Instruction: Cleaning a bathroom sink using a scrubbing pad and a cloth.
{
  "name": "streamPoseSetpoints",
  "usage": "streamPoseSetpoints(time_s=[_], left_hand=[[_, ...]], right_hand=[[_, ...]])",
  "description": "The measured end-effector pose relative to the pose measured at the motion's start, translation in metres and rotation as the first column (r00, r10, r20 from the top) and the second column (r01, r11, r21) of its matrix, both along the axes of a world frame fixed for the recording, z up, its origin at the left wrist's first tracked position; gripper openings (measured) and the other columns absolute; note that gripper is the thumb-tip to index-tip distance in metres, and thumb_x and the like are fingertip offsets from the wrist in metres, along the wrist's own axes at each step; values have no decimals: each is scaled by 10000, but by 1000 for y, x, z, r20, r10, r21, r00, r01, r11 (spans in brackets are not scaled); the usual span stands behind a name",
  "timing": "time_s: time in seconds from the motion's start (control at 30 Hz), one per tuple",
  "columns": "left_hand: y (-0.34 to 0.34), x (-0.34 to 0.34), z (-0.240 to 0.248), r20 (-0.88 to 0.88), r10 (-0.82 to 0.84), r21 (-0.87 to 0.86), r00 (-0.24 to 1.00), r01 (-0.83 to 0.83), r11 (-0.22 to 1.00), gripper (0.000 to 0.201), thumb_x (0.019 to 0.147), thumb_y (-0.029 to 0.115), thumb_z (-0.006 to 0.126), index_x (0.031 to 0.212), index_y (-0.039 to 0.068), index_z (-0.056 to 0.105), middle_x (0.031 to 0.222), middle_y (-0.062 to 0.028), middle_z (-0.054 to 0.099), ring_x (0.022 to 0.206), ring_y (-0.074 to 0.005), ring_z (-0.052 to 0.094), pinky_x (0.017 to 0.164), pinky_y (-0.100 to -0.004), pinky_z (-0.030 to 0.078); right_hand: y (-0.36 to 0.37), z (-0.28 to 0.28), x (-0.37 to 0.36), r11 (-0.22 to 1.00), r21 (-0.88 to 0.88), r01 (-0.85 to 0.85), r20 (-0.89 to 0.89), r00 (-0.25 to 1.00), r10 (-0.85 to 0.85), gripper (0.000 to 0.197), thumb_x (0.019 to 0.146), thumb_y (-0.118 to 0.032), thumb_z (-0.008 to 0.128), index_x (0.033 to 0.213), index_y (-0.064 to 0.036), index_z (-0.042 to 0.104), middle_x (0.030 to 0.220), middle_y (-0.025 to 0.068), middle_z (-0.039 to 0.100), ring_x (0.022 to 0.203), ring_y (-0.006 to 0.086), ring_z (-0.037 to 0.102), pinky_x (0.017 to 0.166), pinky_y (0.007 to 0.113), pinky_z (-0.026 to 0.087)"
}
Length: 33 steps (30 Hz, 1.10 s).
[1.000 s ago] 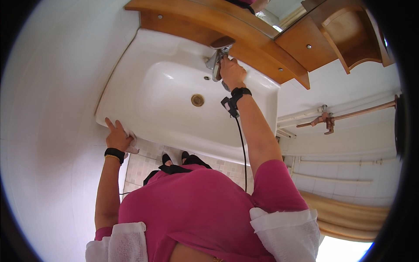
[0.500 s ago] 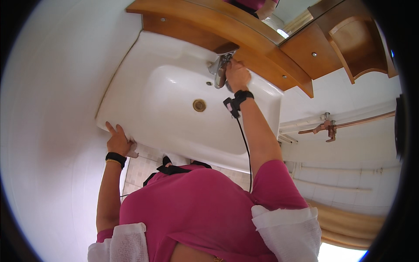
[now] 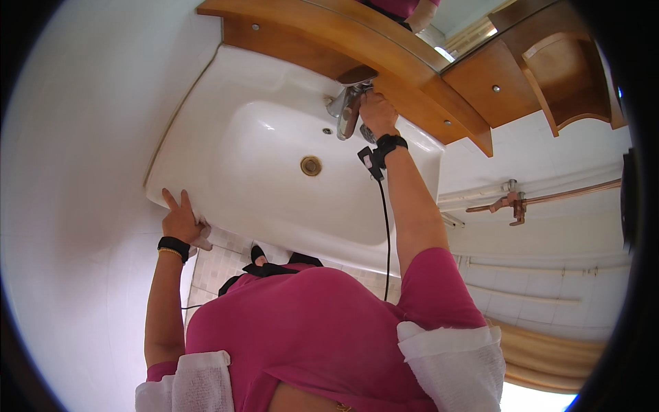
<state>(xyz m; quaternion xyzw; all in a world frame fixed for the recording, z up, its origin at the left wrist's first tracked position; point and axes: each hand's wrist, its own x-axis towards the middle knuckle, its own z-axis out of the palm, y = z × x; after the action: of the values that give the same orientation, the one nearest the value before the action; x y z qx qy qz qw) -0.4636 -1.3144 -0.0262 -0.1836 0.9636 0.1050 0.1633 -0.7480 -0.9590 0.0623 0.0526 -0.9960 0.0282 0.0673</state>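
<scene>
My left hand [image 3: 180, 222] is at the near left corner of the white washbasin [image 3: 226, 199]. Two of its fingers stretch out over the rim. Its other fingers hold a crumpled pale cloth [image 3: 202, 240], partly hidden by the hand. My right hand [image 3: 378, 113] is closed against the right side of the chrome faucet [image 3: 350, 113], near its base. Whatever its fingers grip is hidden. Just under that hand shows a small round grey metallic thing [image 3: 368, 134], too covered to name. The drain [image 3: 311, 165] in the basin is brass-coloured.
A wooden shelf [image 3: 288, 41] with a mirror [image 3: 467, 24] runs behind the basin, joined to a wooden cabinet [image 3: 498, 86] at right. Copper pipework with a valve [image 3: 515, 201] is on the right wall. A black cable [image 3: 386, 233] hangs from my right wrist.
My right hand has shifted slightly right beside the faucet, uncovering more of the round grey thing. My left hand stays at the rim. The whole view has moved a little.
</scene>
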Motion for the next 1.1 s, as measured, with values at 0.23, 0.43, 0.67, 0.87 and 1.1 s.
streamPoseSetpoints(time_s=[0.23, 0.43, 0.67, 0.87, 1.1], left_hand=[[-7, 4, -4, -4, 13, 36, 1000, -12, 999, 997, 573, 276, 762, 1374, 34, 220, 1407, -360, 15, 866, -378, 623, 741, -391, 522], [-4, 0, -2, 10, 13, 68, 1000, -13, 998, 1005, 572, 294, 764, 1380, 49, 218, 1418, -342, 3, 903, -381, 613, 765, -397, 515], [-9, 2, -9, -12, 23, 74, 1000, -22, 997, 1002, 579, 289, 765, 1382, 50, 216, 1423, -333, -6, 921, -371, 611, 777, -390, 512], [-7, 2, -4, -13, 32, 88, 999, -31, 996, 988, 591, 268, 766, 1385, 54, 219, 1432, -319, -9, 935, -365, 609, 777, -389, 512], [-9, 4, -10, -21, 22, 58, 1000, -21, 998, 966, 596, 267, 760, 1378, 63, 232, 1440, -300, 2, 927, -362, 612, 765, -391, 514]], right_hand=[[-13, -1, 38, 988, 80, -134, -24, 990, 136, 316, 887, -300, 456, 1099, -72, 513, 975, 153, 586, 806, 342, 633, 681, 444, 506], [-1, 2, 8, 990, 100, -102, -32, 994, 106, 297, 887, -294, 457, 1054, -66, 545, 976, 160, 597, 837, 359, 623, 744, 457, 489], [3, -10, 50, 955, 79, -287, -60, 954, 292, 241, 835, -185, 488, 1059, -132, 559, 925, 153, 595, 735, 358, 626, 637, 455, 506], [5, -13, 89, 907, 172, -384, -116, 907, 406, 362, 787, -91, 509, 1137, -174, 552, 844, 113, 585, 622, 293, 624, 546, 389, 509], [-4, 4, 51, 914, 244, -323, -84, 932, 352, 357, 807, -115, 492, 1154, -180, 545, 855, 124, 586, 645, 301, 631, 574, 392, 508]])
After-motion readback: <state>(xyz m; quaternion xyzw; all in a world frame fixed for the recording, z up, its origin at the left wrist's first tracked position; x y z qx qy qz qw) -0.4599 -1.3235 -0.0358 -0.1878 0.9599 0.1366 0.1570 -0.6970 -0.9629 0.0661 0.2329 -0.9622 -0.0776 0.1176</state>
